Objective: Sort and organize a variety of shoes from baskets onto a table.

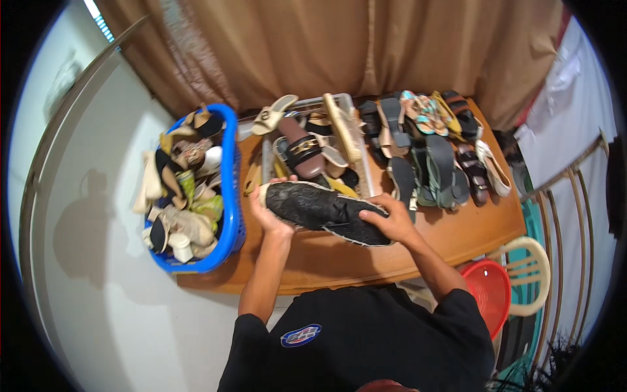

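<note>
Above the table's front part, both my hands hold a black slip-on shoe (307, 200) with a pale, rope-like edge. A dark bow shows at its middle; whether a second shoe lies with it, I cannot tell. My left hand (273, 214) grips the left end from below, its fingertips showing over the far edge. At the right end, my right hand (393, 221) is closed with the thumb pressed on the black upper. Just beyond the shoe, a brown slide sandal (302, 149) with a black strap and gold chain lies on other footwear in a clear plastic bin (364, 171).
A blue basket (230, 176) heaped with shoes stands at the table's left. Rows of sandals and flats (441, 171) cover the right of the wooden table (313, 264). A red basin (490, 295) and a cream plastic chair (541, 277) stand at lower right. Brown curtains (313, 46) hang behind.
</note>
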